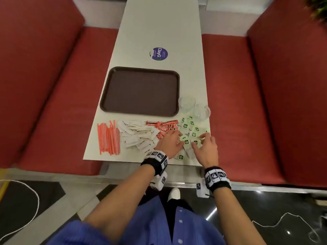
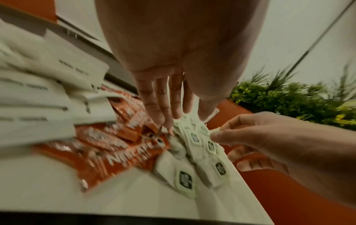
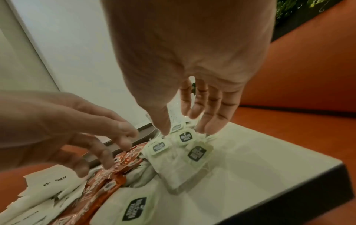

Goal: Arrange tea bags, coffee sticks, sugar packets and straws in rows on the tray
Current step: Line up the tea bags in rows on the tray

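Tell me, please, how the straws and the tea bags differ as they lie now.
The straws are long, thin and orange, lying roughly parallel in a bundle; the tea bags are small, pale squares with dark labels, scattered loosely. The straws lie untouched at the table's left; both hands reach into the tea bags on the right. Neither is on the tray yet.

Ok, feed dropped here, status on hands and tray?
Left hand open, fingers on pale green tea bags. Right hand pinching one tea bag. Dark brown plastic tray bare, no rows yet. Clear glass cups beside tray.
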Action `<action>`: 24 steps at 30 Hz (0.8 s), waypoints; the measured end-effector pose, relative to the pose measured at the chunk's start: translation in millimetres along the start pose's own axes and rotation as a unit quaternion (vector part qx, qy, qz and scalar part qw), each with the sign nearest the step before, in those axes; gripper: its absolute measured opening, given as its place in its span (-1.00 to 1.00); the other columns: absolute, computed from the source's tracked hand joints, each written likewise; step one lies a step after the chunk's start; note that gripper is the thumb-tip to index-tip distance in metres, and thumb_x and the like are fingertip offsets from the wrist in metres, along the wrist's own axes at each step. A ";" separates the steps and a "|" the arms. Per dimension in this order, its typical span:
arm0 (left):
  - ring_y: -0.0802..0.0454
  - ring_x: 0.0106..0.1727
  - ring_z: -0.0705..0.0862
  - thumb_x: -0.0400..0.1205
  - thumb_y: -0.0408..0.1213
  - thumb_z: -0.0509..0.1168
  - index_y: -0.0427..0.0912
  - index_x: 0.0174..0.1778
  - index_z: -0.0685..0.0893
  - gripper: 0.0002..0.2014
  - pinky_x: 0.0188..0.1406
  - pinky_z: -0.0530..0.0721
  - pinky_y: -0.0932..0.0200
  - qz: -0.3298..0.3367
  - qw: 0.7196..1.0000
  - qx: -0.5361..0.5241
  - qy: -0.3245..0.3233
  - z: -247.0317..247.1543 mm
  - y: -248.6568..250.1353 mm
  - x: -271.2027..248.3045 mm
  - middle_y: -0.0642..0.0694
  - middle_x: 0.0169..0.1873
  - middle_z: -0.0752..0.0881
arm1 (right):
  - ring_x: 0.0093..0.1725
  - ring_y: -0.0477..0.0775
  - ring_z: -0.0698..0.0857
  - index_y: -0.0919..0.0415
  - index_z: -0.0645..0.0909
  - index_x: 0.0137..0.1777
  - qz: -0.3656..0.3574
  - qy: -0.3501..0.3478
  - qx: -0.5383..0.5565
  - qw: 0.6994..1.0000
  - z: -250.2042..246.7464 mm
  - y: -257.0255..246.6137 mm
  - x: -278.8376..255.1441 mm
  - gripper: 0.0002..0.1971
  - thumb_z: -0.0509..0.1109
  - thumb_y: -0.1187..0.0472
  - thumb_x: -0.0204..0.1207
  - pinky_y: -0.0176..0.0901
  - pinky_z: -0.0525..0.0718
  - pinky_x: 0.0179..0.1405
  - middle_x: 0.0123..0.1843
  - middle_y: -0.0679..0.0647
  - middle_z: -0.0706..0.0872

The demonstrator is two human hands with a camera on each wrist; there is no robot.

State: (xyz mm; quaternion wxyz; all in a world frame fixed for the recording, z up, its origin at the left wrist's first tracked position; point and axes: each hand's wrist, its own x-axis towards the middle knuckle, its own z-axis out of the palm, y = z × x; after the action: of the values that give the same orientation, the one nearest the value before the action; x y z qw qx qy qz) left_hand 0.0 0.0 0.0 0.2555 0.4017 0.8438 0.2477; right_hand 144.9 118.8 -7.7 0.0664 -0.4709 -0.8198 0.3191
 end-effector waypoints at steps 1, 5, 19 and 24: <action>-0.07 0.18 0.74 0.77 0.00 0.39 -0.10 0.47 0.62 -0.60 0.20 0.75 -0.10 -0.017 1.000 -0.001 -0.003 7.5 5.6 4.9 -0.05 0.40 0.63 | 0.10 0.26 0.72 0.07 0.54 0.31 0.014 -0.007 -0.001 1.000 -2.4 1.5 2.6 -0.58 0.63 -0.04 0.62 0.15 0.71 0.04 0.31 0.12 0.59; -0.11 0.24 0.75 0.69 0.01 0.52 -0.10 0.54 0.51 -0.43 0.25 0.79 -0.14 -0.063 0.998 0.023 0.006 29.6 18.1 14.3 -0.10 0.54 0.51 | 0.19 0.25 0.71 0.10 0.52 0.40 0.004 -0.061 -0.012 0.998 2.5 15.4 10.1 -0.47 0.65 -0.11 0.62 0.15 0.70 0.09 0.37 0.14 0.59; -0.15 0.21 0.67 0.74 -0.11 0.49 -0.16 0.23 0.82 -0.76 0.24 0.62 -0.03 -0.063 0.996 -0.030 0.062 39.0 22.6 24.8 -0.12 0.08 0.77 | -0.17 -0.27 0.62 0.14 0.74 0.02 -0.050 -0.001 0.106 0.993 11.3 50.5 24.4 -0.85 0.66 0.14 0.66 -0.51 0.58 -0.09 -0.01 0.10 0.71; 0.01 -0.15 0.62 0.63 -0.06 0.60 -0.02 -0.18 0.67 -0.75 -0.12 0.56 0.09 -0.055 0.985 -0.108 0.121 20.4 19.0 18.4 0.07 -0.19 0.67 | -0.07 -0.07 0.81 -0.03 0.72 -0.04 -0.066 0.011 0.185 0.980 -4.9 44.2 25.5 -0.84 0.64 0.01 0.67 -0.08 0.81 -0.04 -0.04 -0.13 0.83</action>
State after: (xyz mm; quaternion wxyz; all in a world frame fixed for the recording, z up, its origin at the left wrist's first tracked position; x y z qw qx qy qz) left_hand 13.2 29.6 -7.7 0.2069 0.2922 0.8576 0.3693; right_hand 165.1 157.4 -34.6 0.1826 -0.3988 -0.7749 0.4551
